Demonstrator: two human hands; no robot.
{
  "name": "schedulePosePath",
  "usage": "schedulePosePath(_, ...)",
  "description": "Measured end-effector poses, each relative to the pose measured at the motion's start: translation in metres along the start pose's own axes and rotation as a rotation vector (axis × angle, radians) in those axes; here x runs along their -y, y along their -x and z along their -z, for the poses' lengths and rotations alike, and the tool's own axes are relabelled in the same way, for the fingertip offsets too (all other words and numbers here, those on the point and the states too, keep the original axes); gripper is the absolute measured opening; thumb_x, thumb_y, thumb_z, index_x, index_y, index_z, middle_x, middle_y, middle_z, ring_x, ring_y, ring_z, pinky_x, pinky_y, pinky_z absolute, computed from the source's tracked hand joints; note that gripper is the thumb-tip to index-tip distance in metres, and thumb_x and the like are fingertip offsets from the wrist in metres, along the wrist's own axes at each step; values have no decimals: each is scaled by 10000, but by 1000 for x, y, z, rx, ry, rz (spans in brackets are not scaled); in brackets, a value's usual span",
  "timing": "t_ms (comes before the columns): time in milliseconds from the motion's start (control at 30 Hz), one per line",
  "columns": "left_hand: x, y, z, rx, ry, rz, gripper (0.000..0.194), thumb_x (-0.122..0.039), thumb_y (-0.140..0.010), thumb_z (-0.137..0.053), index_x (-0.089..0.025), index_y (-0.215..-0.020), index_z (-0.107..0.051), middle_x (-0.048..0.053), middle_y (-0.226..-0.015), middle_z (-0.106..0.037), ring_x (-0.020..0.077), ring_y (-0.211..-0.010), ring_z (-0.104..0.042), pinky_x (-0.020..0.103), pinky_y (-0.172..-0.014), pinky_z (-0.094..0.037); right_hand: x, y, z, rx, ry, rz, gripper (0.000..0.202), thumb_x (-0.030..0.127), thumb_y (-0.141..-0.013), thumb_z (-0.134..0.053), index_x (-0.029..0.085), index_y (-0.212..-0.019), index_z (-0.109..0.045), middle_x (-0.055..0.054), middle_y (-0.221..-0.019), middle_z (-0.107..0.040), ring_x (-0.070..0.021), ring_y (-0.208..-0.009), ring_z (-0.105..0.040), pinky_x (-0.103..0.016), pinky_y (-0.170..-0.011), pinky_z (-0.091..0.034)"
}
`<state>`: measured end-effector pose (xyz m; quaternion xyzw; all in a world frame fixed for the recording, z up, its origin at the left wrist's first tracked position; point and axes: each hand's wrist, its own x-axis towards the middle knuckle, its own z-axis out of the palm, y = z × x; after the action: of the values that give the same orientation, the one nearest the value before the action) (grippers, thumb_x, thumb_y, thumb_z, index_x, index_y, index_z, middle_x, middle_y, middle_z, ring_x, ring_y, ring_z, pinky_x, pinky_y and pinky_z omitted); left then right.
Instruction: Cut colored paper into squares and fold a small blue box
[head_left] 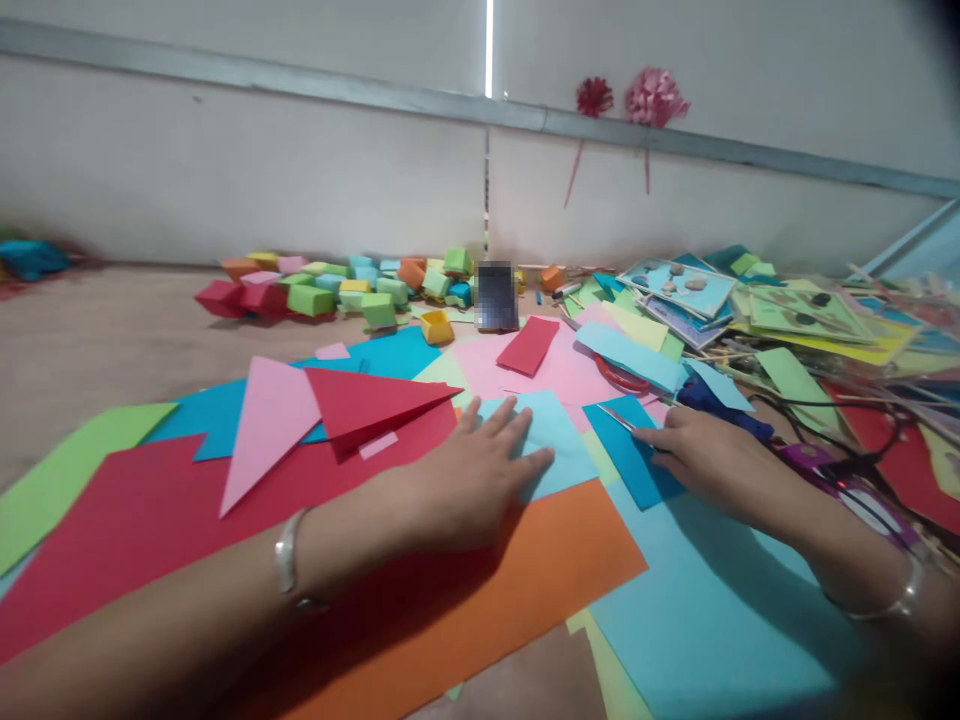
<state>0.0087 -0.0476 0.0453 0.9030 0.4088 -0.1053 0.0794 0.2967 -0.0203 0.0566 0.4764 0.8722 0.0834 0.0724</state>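
Observation:
My left hand lies flat, fingers spread, on a light blue paper sheet that rests over an orange sheet. My right hand is closed around a thin metal tool, whose tip points left over a darker blue paper piece. What kind of tool it is I cannot tell. Both wrists wear silver bangles. A large red sheet lies under my left forearm, with a pink triangle and a red triangle on top.
Several small folded paper boxes line the back by the wall. A blurred dark upright object stands behind the pink sheet. Stacked craft cards, cables and blue-handled scissors crowd the right. Paper flowers hang on the wall.

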Motion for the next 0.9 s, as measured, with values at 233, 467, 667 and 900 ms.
schedulePosePath(233, -32, -8, -22, -171, -43, 110, 867, -693, -887, -525, -83, -1496, -422, 314, -1555, -365, 485, -1434, -354, 651, -1133, -314, 37, -55, 39, -115, -100, 159, 147, 189, -901, -627, 200, -959, -761, -88, -934, -672, -214, -848, -644, -275, -642, -404)
schedulePosePath(467, -41, -10, -39, -305, -114, 90, 568, -417, -1029, -377, -90, -1489, -439, 273, -1466, -514, 411, -1330, -506, 584, -1032, -426, 138, -143, 55, -123, -223, 515, 270, 232, -927, -650, 157, -1186, -673, -135, -1148, -668, -222, -1003, -633, -278, -717, -452)
schedulePosePath(667, -42, -8, -31, -275, -87, 88, 622, -476, -1029, -368, -29, -1444, -486, 284, -1411, -565, 410, -1321, -517, 527, -1034, -427, 182, -191, 51, -113, -92, 466, 207, 61, -902, -530, 126, -960, -717, -141, -981, -722, -235, -883, -670, -287, -642, -414)
schedulePosePath(900, -41, -13, -36, -308, -64, 126, 616, -517, -1007, -406, -85, -1430, -527, 291, -1515, -446, 440, -1377, -461, 539, -1048, -428, 150, -203, 61, -276, -250, 392, 246, 205, -951, -559, 126, -1167, -647, -149, -1167, -690, -264, -1068, -632, -321, -802, -452)
